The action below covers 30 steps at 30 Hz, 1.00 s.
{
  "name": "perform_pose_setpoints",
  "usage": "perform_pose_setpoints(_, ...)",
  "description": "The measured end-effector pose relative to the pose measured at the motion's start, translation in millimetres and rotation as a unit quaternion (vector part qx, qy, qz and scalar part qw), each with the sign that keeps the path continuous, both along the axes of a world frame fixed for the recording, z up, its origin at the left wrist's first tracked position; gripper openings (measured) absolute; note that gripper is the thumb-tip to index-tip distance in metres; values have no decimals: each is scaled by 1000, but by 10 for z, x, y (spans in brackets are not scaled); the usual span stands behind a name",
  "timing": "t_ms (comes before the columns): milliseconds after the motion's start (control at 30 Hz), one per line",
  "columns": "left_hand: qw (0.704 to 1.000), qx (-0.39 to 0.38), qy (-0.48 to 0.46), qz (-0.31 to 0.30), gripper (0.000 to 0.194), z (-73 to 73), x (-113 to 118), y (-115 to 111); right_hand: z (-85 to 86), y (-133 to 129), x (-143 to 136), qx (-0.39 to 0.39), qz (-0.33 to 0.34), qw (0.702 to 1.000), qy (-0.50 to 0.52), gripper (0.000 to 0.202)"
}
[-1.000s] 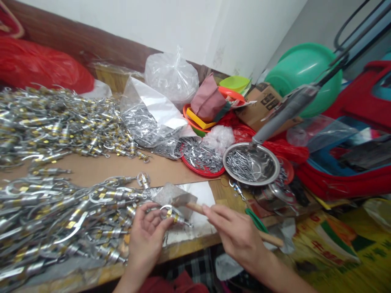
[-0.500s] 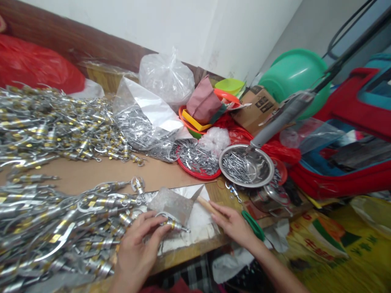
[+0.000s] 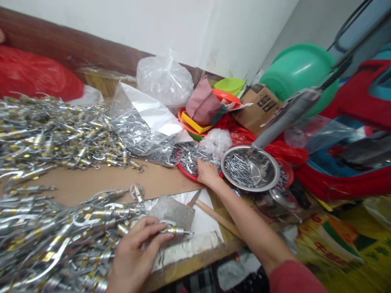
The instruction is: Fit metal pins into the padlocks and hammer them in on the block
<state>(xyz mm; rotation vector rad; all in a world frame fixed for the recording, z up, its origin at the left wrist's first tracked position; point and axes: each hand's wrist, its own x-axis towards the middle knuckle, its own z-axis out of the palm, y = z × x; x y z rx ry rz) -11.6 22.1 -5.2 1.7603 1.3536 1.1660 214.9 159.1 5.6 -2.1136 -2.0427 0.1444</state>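
My left hand (image 3: 139,248) pinches a small silver metal fitting (image 3: 175,230) with a brass-coloured band, its thin tip pointing right. Just behind the fitting lies a flat grey metal block (image 3: 174,211) on white paper. My right hand (image 3: 208,173) is down at the red plate (image 3: 187,174), its bunched fingertips among small shiny metal parts (image 3: 188,158); what they grip is hidden. Below my right forearm rests a hammer-like tool with a wooden handle (image 3: 218,217) and a dark pointed head (image 3: 194,197). Similar fittings (image 3: 61,228) lie heaped left of my left hand.
Beside the red plate stands a steel bowl (image 3: 276,171) of metal pins, with a grey rod-like arm (image 3: 275,122) slanting over it. Another heap of fittings (image 3: 55,130) and a clear bag of metal parts (image 3: 134,130) lie farther back. A green basin (image 3: 302,69) is at back right.
My right hand has left the wooden handle and moved up and forward to the red plate. The tool now lies on the table. My left hand still holds the fitting.
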Motion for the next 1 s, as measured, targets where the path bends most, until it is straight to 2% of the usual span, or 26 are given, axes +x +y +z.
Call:
perform_pose_setpoints(67,1000,-7,-1,-3,9,14,-15,4,1,23,50,3,5,1000,19,43)
perform_pose_setpoints(167,1000,-15,3,-16,10,3,-41,-4,36,-88,137,28,19,997,66,32)
perform_pose_setpoints(233,1000,-17,-1,-22,12,-17,-50,-11,74,-273,110,56,31,993,103,24)
perform_pose_setpoints(333,1000,-17,-13,-14,16,-42,-43,-13,118,-687,-124,81,66,979,173,18)
perform_pose_setpoints(367,1000,-14,-15,-6,18,-45,-37,-12,125,-833,-235,82,88,970,213,15)
perform_pose_setpoints(433,1000,-6,-17,5,20,-42,-24,-8,129,-1084,-452,80,152,920,351,12)
perform_pose_setpoints(500,1000,7,-26,5,21,-34,-15,-6,128,-1237,-612,81,190,873,443,11)
perform_pose_setpoints(667,998,24,-56,-23,20,-41,-14,-10,143,-1285,-696,64,207,840,497,7)
perform_pose_setpoints(767,997,29,-66,-33,19,-50,-13,-19,165,-1293,-681,52,205,835,508,5)
perform_pose_setpoints(867,997,19,-63,-30,16,-28,-15,-34,178,-1361,-675,66,194,856,474,6)
perform_pose_setpoints(933,998,-1,-56,-21,13,5,-23,-43,161,-1419,-656,105,202,876,426,15)
perform_pose_setpoints(1000,998,-26,-52,-14,10,47,-32,-47,120,-1469,-616,156,248,886,360,28)
